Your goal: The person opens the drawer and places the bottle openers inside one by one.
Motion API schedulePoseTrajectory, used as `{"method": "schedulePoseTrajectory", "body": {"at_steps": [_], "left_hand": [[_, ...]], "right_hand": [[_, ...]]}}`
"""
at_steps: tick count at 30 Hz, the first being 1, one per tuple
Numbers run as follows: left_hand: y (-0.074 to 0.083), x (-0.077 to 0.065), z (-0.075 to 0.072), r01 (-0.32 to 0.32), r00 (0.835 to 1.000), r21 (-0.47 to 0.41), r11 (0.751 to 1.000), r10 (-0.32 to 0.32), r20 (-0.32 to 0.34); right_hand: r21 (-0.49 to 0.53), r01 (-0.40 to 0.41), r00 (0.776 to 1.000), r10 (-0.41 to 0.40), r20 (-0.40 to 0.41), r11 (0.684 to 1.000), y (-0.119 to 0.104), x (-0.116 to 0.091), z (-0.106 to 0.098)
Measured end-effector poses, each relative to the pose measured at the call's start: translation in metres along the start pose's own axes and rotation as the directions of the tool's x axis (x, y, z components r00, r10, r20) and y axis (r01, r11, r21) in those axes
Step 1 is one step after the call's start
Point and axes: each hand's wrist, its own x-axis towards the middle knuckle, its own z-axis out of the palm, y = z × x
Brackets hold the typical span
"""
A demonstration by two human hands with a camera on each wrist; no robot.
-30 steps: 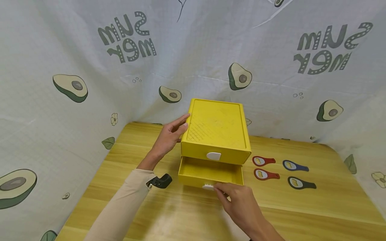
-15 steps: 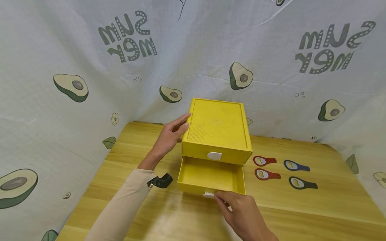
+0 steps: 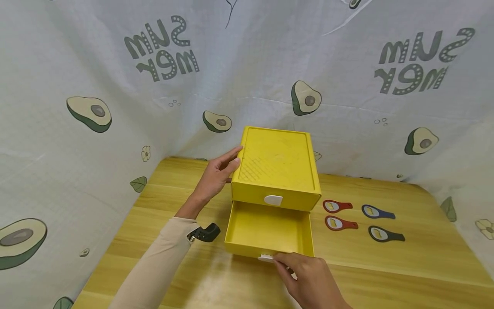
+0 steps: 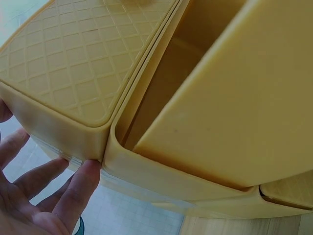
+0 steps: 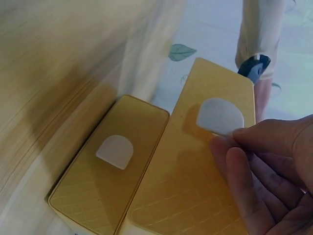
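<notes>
A yellow two-drawer box (image 3: 278, 159) stands on the wooden table. Its lower drawer (image 3: 268, 227) is pulled out, showing a bare yellow floor, while the upper drawer (image 3: 251, 192) is closed. The fingers and thumb of my right hand (image 3: 310, 274) pinch the edge of the lower drawer's white handle (image 5: 220, 116). My left hand (image 3: 216, 174) rests its fairly straight fingers against the box's left side near the top. In the left wrist view, my left fingertips (image 4: 90, 169) touch the yellow wall.
Right of the box lie two red bottle openers (image 3: 341, 225), a blue one (image 3: 378, 212) and a black one (image 3: 386, 234). An avocado-printed curtain (image 3: 251, 64) hangs behind the table (image 3: 216, 279). A black wrist device (image 3: 208, 232) sticks out from the left sleeve.
The lower drawer has slid further out toward me, with my right hand moving along on its handle. My left hand keeps its place on the box's side.
</notes>
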Motion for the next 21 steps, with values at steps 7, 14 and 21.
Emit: {"method": "schedulePoseTrajectory", "body": {"at_steps": [7, 14, 21], "left_hand": [[-0.0012, 0.0, -0.0006, -0.008, 1.0, -0.001, 1.0, 0.008, 0.002], [-0.0016, 0.0003, -0.0007, -0.009, 1.0, -0.003, 1.0, 0.009, 0.001], [-0.0004, -0.0001, -0.0001, -0.008, 1.0, -0.003, 1.0, 0.008, 0.001]], "right_hand": [[0.023, 0.003, 0.999, -0.002, -0.044, 1.0, -0.0049, -0.003, 0.0049], [-0.004, 0.008, 0.999, -0.008, -0.05, 1.0, -0.0065, -0.0051, 0.0078], [-0.01, 0.003, 0.998, -0.004, -0.055, 1.0, -0.0098, -0.0059, 0.0073]]}}
